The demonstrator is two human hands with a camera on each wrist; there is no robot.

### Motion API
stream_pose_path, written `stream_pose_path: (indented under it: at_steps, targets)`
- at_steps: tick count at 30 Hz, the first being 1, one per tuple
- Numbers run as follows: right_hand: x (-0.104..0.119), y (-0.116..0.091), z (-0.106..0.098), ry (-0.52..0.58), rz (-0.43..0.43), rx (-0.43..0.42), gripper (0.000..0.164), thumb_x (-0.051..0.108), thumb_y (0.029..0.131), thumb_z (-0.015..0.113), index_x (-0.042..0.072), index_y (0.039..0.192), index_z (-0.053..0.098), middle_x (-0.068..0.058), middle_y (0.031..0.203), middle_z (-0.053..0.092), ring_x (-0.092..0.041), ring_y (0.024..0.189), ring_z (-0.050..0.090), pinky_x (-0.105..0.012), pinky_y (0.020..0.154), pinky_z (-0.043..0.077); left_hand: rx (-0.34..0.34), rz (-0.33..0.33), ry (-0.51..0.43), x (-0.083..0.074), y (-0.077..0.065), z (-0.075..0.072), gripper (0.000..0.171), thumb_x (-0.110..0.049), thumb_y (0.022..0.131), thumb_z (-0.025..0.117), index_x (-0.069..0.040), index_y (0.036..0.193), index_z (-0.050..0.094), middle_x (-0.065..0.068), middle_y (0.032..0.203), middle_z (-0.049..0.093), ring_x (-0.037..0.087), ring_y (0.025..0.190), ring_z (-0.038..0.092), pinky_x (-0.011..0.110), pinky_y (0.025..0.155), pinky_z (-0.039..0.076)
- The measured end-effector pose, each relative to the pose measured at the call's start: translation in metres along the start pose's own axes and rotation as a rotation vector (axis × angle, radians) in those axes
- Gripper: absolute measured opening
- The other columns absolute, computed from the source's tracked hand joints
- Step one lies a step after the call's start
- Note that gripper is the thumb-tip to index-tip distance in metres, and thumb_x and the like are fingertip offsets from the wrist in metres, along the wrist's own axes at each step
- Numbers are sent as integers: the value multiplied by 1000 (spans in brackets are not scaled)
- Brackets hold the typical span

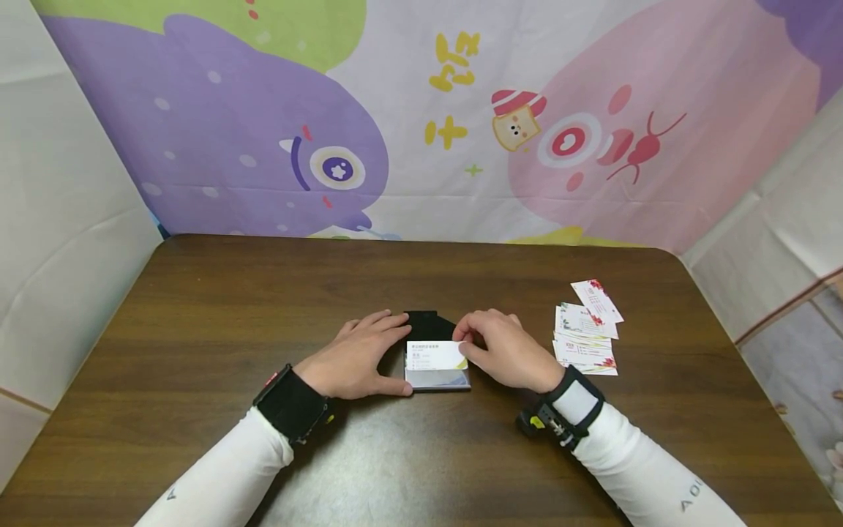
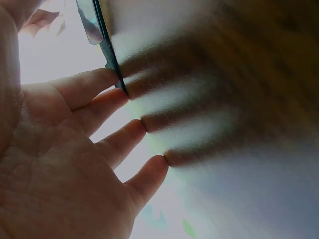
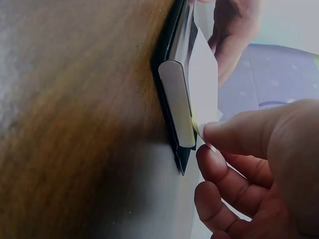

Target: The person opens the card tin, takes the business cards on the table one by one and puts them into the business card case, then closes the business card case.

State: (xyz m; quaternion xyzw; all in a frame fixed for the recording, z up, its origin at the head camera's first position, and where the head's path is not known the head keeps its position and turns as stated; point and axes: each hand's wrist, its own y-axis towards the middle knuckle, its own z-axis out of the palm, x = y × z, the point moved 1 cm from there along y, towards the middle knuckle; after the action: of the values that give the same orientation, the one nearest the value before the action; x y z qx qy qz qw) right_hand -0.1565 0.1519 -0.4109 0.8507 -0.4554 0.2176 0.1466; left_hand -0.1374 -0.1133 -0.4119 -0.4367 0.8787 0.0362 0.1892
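A business card holder [image 1: 436,380] with a silvery body lies on the table, its black flap [image 1: 426,326] folded open toward the far side. Over the body is a white business card [image 1: 433,354] with printed text and a yellow corner. My right hand [image 1: 506,348] pinches this card's right edge between thumb and fingers; the right wrist view shows the card [image 3: 204,74] tilted up from the holder [image 3: 178,104]. Along the holder's left side rests my left hand [image 1: 361,357], fingers extended, the thumb at the near left corner. Its fingertips [image 2: 158,164] touch the table in the left wrist view.
Several business cards [image 1: 585,350] lie in a loose overlapping pile to the right of my right hand, with one card [image 1: 598,300] angled at the pile's far end. The brown wooden table [image 1: 217,307] ends at a cartoon-printed cloth [image 1: 435,212] at the back.
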Motion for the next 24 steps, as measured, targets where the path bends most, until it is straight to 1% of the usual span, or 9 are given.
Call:
stream_pose_path:
  at_steps: [14,24]
  targets:
    - [1,-4,3,-26,1,28,6,22,93,66,24,99,68,14,88,56,-12,90,51,-36,79,34,-2,6,-8,0,-1,-1,95,-66,82,68,-8,153,43,7,160,31,32,148,20,58,110,23]
    - [1,-7,6,-44,-27,40,8,24,93,68,24,100,69,11,96,58,-10,95,48,-36,81,33,2,7,-6,0,-1,-1,94,-66,82,68,-9,153,42,7,160,31,32,148,19,58,110,23]
